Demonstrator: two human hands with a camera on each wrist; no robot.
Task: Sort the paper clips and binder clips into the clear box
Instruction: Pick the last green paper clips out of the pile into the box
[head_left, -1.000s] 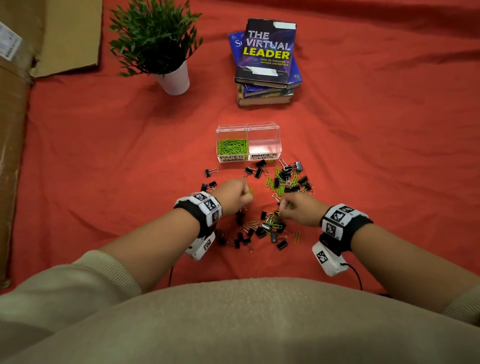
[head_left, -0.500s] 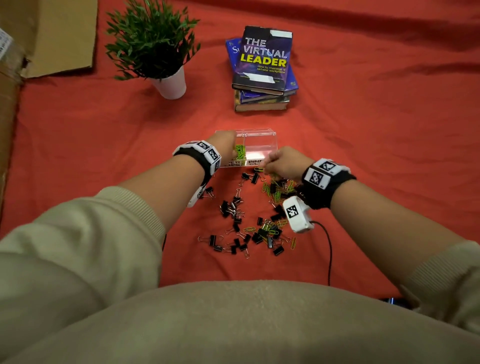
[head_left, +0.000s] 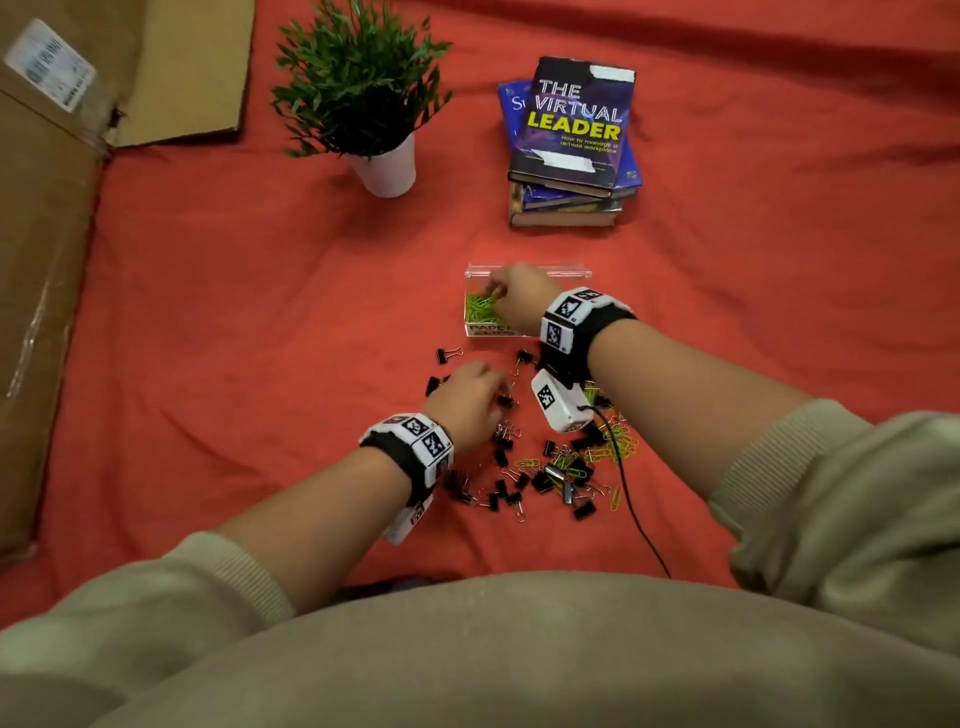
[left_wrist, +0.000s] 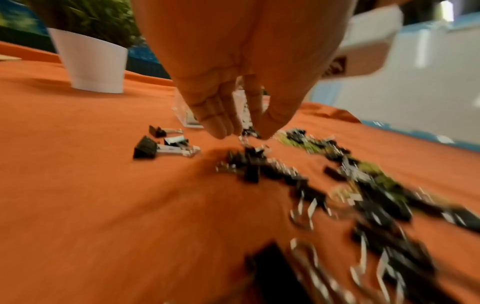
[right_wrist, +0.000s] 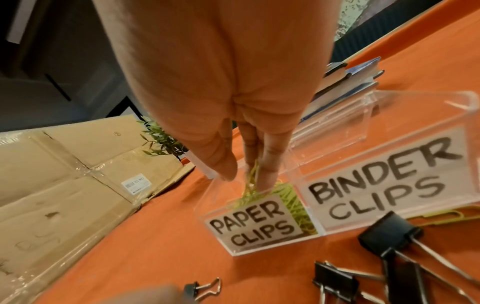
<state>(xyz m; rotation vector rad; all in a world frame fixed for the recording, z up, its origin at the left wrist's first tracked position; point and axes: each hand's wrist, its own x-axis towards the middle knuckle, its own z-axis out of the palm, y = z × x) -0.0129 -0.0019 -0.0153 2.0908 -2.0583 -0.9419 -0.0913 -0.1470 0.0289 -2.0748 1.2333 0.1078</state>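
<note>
The clear box (head_left: 571, 273) stands mid-cloth, its two compartments labelled for paper clips and binder clips (right_wrist: 376, 185). Green paper clips (head_left: 478, 309) lie in its left compartment (right_wrist: 293, 203). My right hand (head_left: 493, 288) hangs over that compartment with fingers pointing down, pinching green paper clips (right_wrist: 252, 174). Nearer me, a mixed pile of black binder clips (head_left: 540, 483) and loose green paper clips (head_left: 613, 441) covers the cloth. My left hand (head_left: 496, 387) is low over the pile's left part, fingertips (left_wrist: 221, 131) pinched on the wire handle of a binder clip (left_wrist: 252, 164); this view is blurred.
A potted plant (head_left: 384, 166) stands at the back left and a stack of books (head_left: 571, 135) behind the box. Flattened cardboard (head_left: 47, 260) lines the left edge. A black cable (head_left: 639, 519) trails from my right wrist across the pile.
My left hand has come back from the box to the pile. My right hand has moved from the box's front to above the paper clip compartment.
</note>
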